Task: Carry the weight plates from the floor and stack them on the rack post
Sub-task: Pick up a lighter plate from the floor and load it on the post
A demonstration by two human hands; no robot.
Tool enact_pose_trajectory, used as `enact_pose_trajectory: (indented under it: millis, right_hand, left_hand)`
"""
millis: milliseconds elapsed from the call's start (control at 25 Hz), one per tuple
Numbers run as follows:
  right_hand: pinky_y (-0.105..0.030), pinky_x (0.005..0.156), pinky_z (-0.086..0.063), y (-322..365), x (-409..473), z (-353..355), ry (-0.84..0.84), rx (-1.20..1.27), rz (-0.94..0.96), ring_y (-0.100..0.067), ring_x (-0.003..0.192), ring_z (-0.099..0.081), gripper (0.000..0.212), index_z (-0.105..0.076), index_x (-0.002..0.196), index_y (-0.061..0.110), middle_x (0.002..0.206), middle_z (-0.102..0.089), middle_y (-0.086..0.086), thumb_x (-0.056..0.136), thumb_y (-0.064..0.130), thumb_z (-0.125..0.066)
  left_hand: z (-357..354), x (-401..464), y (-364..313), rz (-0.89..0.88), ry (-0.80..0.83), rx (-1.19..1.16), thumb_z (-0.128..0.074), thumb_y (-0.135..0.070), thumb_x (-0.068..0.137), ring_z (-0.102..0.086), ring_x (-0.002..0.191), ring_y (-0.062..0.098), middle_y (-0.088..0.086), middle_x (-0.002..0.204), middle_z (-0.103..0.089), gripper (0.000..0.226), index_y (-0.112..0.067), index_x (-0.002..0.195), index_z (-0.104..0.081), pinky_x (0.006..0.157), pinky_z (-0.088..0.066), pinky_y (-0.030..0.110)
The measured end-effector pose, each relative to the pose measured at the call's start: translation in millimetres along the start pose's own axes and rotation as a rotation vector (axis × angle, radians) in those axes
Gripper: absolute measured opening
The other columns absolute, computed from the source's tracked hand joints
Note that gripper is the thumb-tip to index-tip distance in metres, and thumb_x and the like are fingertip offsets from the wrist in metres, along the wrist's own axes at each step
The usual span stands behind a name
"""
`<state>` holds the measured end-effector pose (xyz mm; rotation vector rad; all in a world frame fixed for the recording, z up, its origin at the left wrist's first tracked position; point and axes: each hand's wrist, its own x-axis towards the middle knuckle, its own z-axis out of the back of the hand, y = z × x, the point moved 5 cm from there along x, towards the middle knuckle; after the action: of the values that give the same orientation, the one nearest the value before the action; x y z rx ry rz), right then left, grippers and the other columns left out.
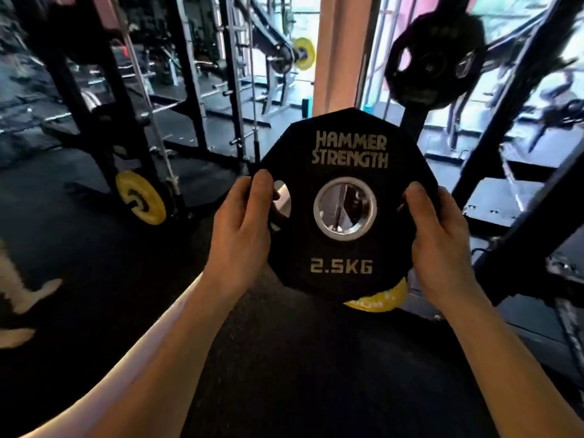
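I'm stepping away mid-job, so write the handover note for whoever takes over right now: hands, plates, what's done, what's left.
Left hand: grips the left edge of the black 2.5 kg plate, thumb on its face.
Right hand: grips the right edge the same way.
The plate is held upright in front of the chest, off the floor, not yet on any post.
A large black plate already hangs on the rack, upper right.
A yellow plate shows just under the held one; another yellow plate sits low by the rack on the left.
Left: slide the held plate onto the post, then fetch any plates on the floor.
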<state>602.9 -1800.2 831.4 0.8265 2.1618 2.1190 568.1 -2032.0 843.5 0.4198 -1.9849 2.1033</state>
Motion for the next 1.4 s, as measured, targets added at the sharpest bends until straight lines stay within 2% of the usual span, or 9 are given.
enact_pose_trajectory:
  millis: [160,400,600,760,880,960,1120,1280,1400]
  right_hand:
    - [-0.037,0.084,-0.053,26.7,61.3,20.1,-0.122,-0.033,0.114,-0.011,0.093,-0.068,0.027,-0.067,0.092,0.036,0.092,-0.071,0.009,0.078,0.058,-0.06]
    - [-0.022,0.071,-0.053,79.3,174.5,59.4,-0.208,-0.08,0.302,-0.006,0.081,-0.067,0.022,-0.064,0.098,0.026,0.085,-0.07,0.009,0.092,0.044,-0.054]
    - [-0.049,0.083,-0.053,129.5,270.9,88.1,-0.231,-0.107,0.435,-0.022,0.082,-0.064,0.022,-0.063,0.095,0.025,0.087,-0.065,-0.013,0.095,0.045,-0.055]
    - [-0.039,0.067,-0.047,167.4,331.0,100.8,-0.234,-0.134,0.536,-0.018,0.068,-0.053,0.036,-0.056,0.1,0.006,0.071,-0.056,-0.001,0.097,0.042,-0.054]
    - [-0.037,0.066,-0.047,189.5,372.3,108.3,-0.243,-0.178,0.591,-0.017,0.069,-0.055,0.031,-0.059,0.097,0.014,0.071,-0.058,0.003,0.097,0.044,-0.051]
    - [-0.037,0.07,-0.05,202.6,401.3,109.4,-0.262,-0.225,0.641,-0.015,0.071,-0.058,0.026,-0.059,0.096,0.023,0.076,-0.062,0.003,0.097,0.047,-0.05]
    - [-0.052,0.09,-0.052,221.9,459.8,110.9,-0.304,-0.291,0.726,-0.013,0.087,-0.065,0.026,-0.059,0.094,0.036,0.087,-0.066,0.009,0.09,0.06,-0.05]
    - [-0.05,0.095,-0.05,234.6,513.2,112.0,-0.336,-0.3,0.777,-0.015,0.097,-0.065,0.019,-0.057,0.096,0.034,0.098,-0.067,0.006,0.096,0.052,-0.049]
    - [-0.052,0.093,-0.052,239.0,547.2,114.3,-0.341,-0.29,0.77,-0.019,0.095,-0.067,0.031,-0.059,0.097,0.03,0.099,-0.069,0.001,0.09,0.058,-0.05]
  left_hand:
    - [-47.9,72.2,-26.1,-0.123,0.054,-0.038,-0.04,-0.046,0.101,-0.058,0.064,0.01,-0.003,0.068,-0.062,0.043,-0.012,0.081,-0.059,0.062,-0.045,0.035]
    - [-130.4,176.2,-85.6,-0.299,0.079,-0.068,-0.036,-0.043,0.102,-0.053,0.048,-0.003,-0.013,0.054,-0.06,0.043,-0.016,0.075,-0.057,0.044,-0.037,0.008]
    - [-193.2,259.8,-138.0,-0.436,0.039,-0.166,-0.035,-0.049,0.101,-0.052,0.045,0.0,-0.011,0.053,-0.059,0.043,-0.022,0.073,-0.056,0.047,-0.038,0.02]
    - [-231.0,316.3,-170.1,-0.502,0.04,-0.254,-0.036,-0.049,0.1,-0.049,0.042,0.003,-0.009,0.05,-0.054,0.047,-0.015,0.074,-0.054,0.042,-0.037,0.017]
    - [-255.4,358.2,-192.1,-0.562,0.03,-0.259,-0.035,-0.05,0.1,-0.05,0.042,0.001,-0.009,0.051,-0.057,0.048,-0.013,0.078,-0.056,0.04,-0.037,0.015]
    - [-267.4,389.4,-205.8,-0.607,0.029,-0.261,-0.035,-0.053,0.1,-0.051,0.044,0.002,-0.009,0.053,-0.059,0.048,-0.016,0.078,-0.058,0.042,-0.038,0.018]
    - [-289.3,444.9,-227.3,-0.687,0.035,-0.303,-0.035,-0.05,0.101,-0.051,0.044,0.005,-0.004,0.056,-0.058,0.046,-0.018,0.079,-0.058,0.043,-0.036,0.018]
    - [-309.9,493.8,-242.9,-0.735,0.007,-0.279,-0.033,-0.055,0.099,-0.055,0.054,0.009,-0.003,0.063,-0.061,0.05,-0.019,0.077,-0.061,0.054,-0.041,0.024]
    - [-327.0,526.8,-248.8,-0.715,0.048,-0.275,-0.033,-0.056,0.099,-0.058,0.057,0.012,0.003,0.072,-0.065,0.051,-0.017,0.085,-0.062,0.05,-0.04,0.025]
